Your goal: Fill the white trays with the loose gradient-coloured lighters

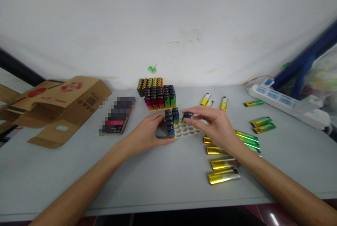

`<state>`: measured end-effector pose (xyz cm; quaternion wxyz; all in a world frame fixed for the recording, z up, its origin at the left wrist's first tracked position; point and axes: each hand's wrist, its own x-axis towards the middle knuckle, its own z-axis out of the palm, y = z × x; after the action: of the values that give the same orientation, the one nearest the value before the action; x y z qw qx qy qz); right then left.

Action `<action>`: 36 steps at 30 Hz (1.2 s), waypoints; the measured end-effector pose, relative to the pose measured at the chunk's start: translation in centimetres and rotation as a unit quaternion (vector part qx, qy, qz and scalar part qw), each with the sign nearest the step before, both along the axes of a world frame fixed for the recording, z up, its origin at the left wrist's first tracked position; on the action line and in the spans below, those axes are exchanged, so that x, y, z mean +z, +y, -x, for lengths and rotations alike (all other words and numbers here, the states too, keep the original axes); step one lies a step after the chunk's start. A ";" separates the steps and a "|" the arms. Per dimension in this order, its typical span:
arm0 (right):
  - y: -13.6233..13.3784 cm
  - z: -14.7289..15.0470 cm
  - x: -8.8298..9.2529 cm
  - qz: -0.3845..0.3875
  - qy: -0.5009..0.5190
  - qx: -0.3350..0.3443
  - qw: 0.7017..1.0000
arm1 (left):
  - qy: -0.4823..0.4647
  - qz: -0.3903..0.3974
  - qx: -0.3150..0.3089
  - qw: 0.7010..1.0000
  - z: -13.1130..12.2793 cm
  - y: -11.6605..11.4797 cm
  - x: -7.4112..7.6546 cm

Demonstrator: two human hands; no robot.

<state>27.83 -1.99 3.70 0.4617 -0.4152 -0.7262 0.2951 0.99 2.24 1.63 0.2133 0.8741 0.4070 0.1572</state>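
A white tray with round holes [187, 135] lies in the middle of the table. Upright blue lighters [170, 124] fill its left column, and a few more stand in the column beside it. My left hand [147, 131] is closed around the tray's left end, thumb at the front corner and fingers behind. Between the thumb and fingers of my right hand [214, 120] is a dark-topped lighter [187, 115], upright over the holes. Whether its base sits in a hole I cannot tell. Loose gold lighters [222, 176] lie under and beside my right forearm.
Behind the tray stand packed blocks of multicoloured lighters [159, 97] and gold-topped lighters [150, 84]. Green-yellow lighters [263, 124] lie to the right, near a white power strip [286, 103]. A phone [119, 115] and an open cardboard box [68, 103] are at the left.
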 end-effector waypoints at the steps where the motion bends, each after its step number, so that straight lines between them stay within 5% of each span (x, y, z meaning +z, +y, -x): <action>1: 0.0 0.1 0.0 -0.008 -0.011 0.010 1.000 | -0.001 -0.001 -0.001 1.000 0.0 0.0 0.0; 14: 0.5 0.7 -0.8 -0.066 -0.223 0.048 0.971 | 0.015 -0.008 -0.004 1.000 -0.2 -0.1 0.1; 21: 0.7 1.5 -2.0 0.010 -0.149 0.013 0.989 | -0.002 0.006 -0.005 1.000 -0.2 -0.1 0.2; 26: 0.9 1.9 -2.6 -0.051 -0.205 0.001 0.977 | -0.012 -0.001 -0.010 1.000 0.0 0.0 -0.2; 31: 0.7 -0.1 -0.2 -0.038 -0.236 0.005 0.971 | -0.002 0.006 -0.002 1.000 0.1 0.0 0.0; 36: -0.2 -5.7 3.9 -0.006 -0.243 -0.044 0.969 | 0.021 0.005 0.007 1.000 0.0 -0.1 0.3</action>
<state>33.53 -2.22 7.56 0.2861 -0.5030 -0.7997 0.1601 0.96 2.15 1.97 0.2085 0.8733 0.4180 0.1381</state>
